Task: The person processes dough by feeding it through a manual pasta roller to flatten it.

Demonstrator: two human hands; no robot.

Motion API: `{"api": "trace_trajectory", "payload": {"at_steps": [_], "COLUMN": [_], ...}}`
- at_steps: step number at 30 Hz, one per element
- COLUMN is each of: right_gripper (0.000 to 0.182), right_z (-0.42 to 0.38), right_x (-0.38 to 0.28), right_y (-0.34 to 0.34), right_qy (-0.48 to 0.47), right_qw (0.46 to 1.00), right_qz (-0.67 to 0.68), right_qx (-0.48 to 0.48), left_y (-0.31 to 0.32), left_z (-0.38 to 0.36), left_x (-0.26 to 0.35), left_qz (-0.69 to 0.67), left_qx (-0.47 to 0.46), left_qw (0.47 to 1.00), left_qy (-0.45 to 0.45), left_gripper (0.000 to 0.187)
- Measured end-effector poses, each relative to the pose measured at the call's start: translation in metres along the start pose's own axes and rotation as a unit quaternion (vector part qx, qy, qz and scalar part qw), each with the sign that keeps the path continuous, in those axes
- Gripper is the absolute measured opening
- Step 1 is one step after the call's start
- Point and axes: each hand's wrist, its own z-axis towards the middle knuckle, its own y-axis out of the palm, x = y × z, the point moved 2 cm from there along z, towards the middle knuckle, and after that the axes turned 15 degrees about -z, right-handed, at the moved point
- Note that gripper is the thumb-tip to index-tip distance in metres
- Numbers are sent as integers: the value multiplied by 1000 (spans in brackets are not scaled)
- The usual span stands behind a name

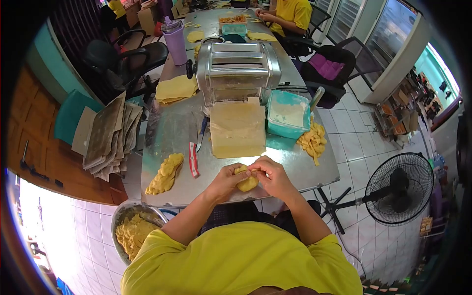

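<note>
Near the front edge of the metal table, a small lump of yellow dough (248,183) is held between both hands. My left hand (227,180) is closed around its left side. My right hand (271,176) pinches at its upper right with the fingers together. Just beyond the hands lies a flat tan sheet (237,132) in front of a steel dough-rolling machine (238,71). To the left are a knife with a red and white handle (193,160) and a larger knobbly dough lump (166,174).
A teal tub of white powder (289,113) and dough scraps (313,141) sit on the right. Stacked dough sheets (177,89) and a lilac tumbler (175,42) stand left. A dough-filled bowl (115,216) is lower left, a fan (399,189) right. Another person (293,14) sits at the far end.
</note>
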Motion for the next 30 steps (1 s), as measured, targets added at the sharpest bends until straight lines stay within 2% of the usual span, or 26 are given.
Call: {"api": "trace_trajectory", "payload": {"at_steps": [1,3,6,8,9,11,15,18,21,26,28,29,30], "right_gripper": [21,21,26,34,34,37,32,23,12,16,17,21,22], "right_z": [1,2,5,7,7,8,6,2,0,-2,0,0,1], "right_x": [0,1,-1,-11,-11,-9,-11,-13,-10,-3,3,15,34], "right_y": [0,-1,-2,-7,-9,-10,-7,-4,-1,-3,-7,-7,-17], "right_qy": [-3,-9,-41,-129,-129,-107,-80,-76,-72,-41,-53,-47,21], "right_qw": [1000,1000,999,986,986,989,989,990,993,995,992,980,977], "right_qz": [-2,-6,0,-100,-100,-27,-50,-76,-89,-87,-111,-167,-183], "right_qx": [-5,-12,-30,-13,-13,-100,-115,-90,-24,-3,36,97,105], "left_y": [2,5,0,-5,-6,-5,-6,-6,-5,0,5,10,14], "left_z": [-1,-3,-3,-3,-3,-5,-5,-1,3,9,10,7,4], "left_x": [3,6,3,3,3,3,0,-4,-9,-6,0,4,9], "left_qz": [-1,-110,-108,-122,-135,-140,-143,-131,-133,-93,-68,-66,-66], "left_qx": [-1,-23,-10,-13,-17,-17,-27,-22,-13,17,24,16,20], "left_qw": [1000,991,991,989,988,987,987,989,990,995,997,997,997], "left_qy": [2,-76,-83,-80,-79,-83,-73,-59,-44,-32,-11,-26,-35], "left_gripper": [29,29,31,32,33,31,23,19,18,15,14,14,14]}}
